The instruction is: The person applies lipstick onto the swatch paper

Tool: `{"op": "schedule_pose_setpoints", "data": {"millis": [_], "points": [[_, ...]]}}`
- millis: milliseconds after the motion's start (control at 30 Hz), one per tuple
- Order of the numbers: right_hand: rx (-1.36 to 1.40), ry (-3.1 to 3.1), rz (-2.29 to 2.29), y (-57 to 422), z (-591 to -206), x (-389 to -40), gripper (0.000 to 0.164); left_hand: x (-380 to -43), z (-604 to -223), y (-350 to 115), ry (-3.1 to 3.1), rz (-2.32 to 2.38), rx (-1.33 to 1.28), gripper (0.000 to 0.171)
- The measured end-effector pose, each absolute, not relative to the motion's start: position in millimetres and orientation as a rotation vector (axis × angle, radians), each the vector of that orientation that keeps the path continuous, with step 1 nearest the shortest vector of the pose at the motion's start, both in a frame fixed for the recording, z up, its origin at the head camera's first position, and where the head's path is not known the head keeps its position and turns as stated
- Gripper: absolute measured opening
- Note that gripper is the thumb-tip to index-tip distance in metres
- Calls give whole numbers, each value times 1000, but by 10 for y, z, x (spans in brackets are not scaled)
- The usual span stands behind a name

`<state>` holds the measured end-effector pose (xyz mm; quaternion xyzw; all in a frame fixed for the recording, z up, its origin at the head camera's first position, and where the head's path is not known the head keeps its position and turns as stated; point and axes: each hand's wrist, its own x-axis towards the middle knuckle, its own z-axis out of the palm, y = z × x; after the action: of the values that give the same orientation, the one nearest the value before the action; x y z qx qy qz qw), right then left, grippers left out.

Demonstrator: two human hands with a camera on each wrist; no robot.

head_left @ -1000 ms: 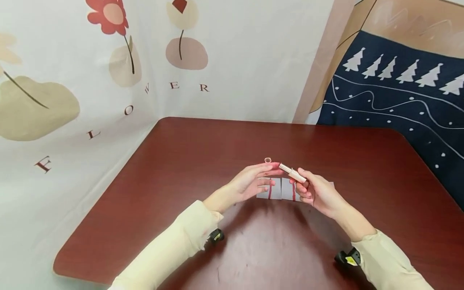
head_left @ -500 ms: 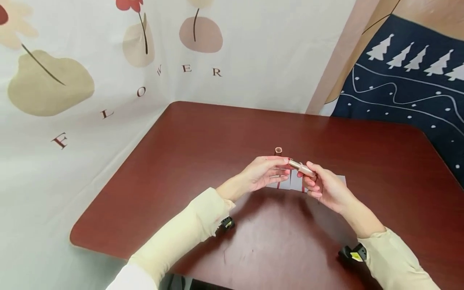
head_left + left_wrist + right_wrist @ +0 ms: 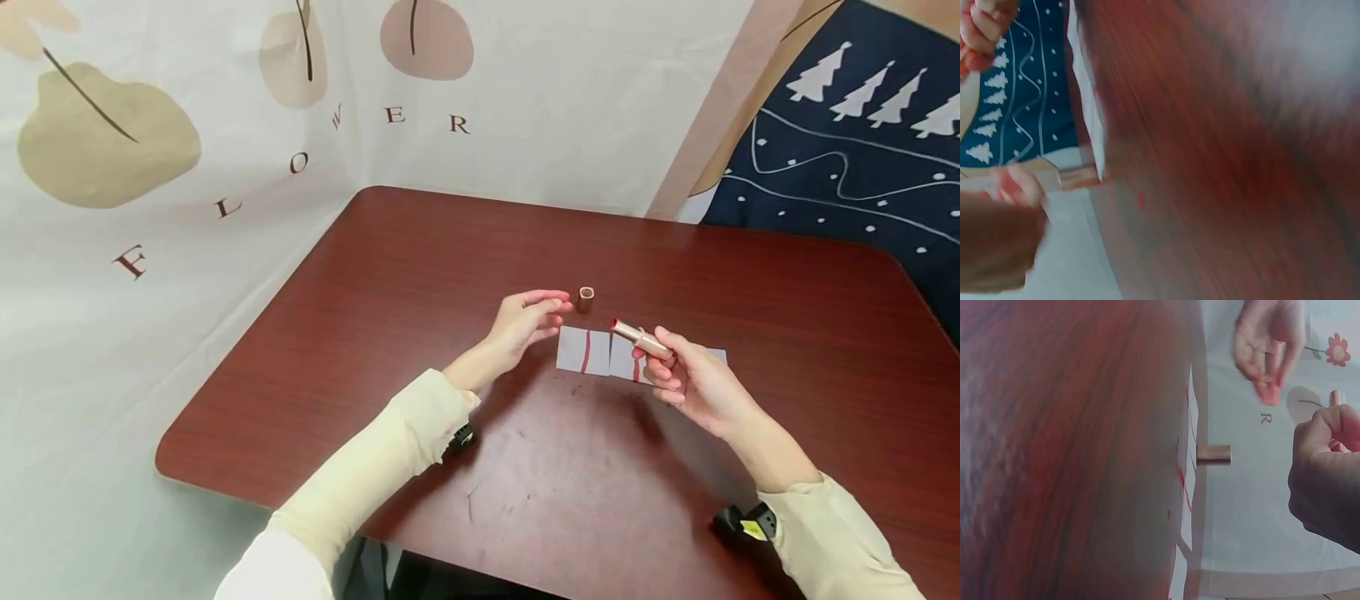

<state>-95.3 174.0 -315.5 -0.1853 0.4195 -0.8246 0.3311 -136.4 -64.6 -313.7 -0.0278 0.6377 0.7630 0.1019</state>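
My right hand (image 3: pixel 697 379) pinches an uncapped lipstick (image 3: pixel 643 340) between thumb and fingers, its red tip pointing left and its gold tube slanted above the paper. In the right wrist view, part of the tube shows beyond the fist. My left hand (image 3: pixel 521 327) holds nothing; its fingers reach out loosely, the tips close to the left side of the lipstick cap (image 3: pixel 586 299). That cap stands upright on the table, open end up, behind the paper. Red smears mark the left fingertips (image 3: pixel 1267 392) in the right wrist view.
Pale paper pieces (image 3: pixel 572 350) lie side by side below the cap, with red strokes on them. The reddish-brown table (image 3: pixel 450 250) meets a flower-printed white cloth (image 3: pixel 562 108) at the back. A navy cloth with white trees (image 3: pixel 840 167) hangs at right.
My left hand has drawn away from the lipstick tip toward the cap, uncovering the left paper. My right hand still holds the lipstick. The head view has tilted down and shifted slightly left.
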Motion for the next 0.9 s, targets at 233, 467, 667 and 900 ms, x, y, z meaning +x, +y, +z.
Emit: {"op": "schedule_pose_setpoints", "data": {"millis": [233,467,667,900], "points": [[-428,1333,-2153,1898,-3145,-958,45,-1625,-3247,-637,2805,1489,136,47],[-196,1633,-2119,2027,-3105,-1095,32,-1811,-3360,-600,2847,1184,210,56],[-17,1771,-2048,2115,-3123,-1213,30,-1950,-3416,-517,2794,1187,250,44],[8,1773,-2042,2198,-3152,-1284,31,-2051,-3388,-374,2808,1095,170,26]]}}
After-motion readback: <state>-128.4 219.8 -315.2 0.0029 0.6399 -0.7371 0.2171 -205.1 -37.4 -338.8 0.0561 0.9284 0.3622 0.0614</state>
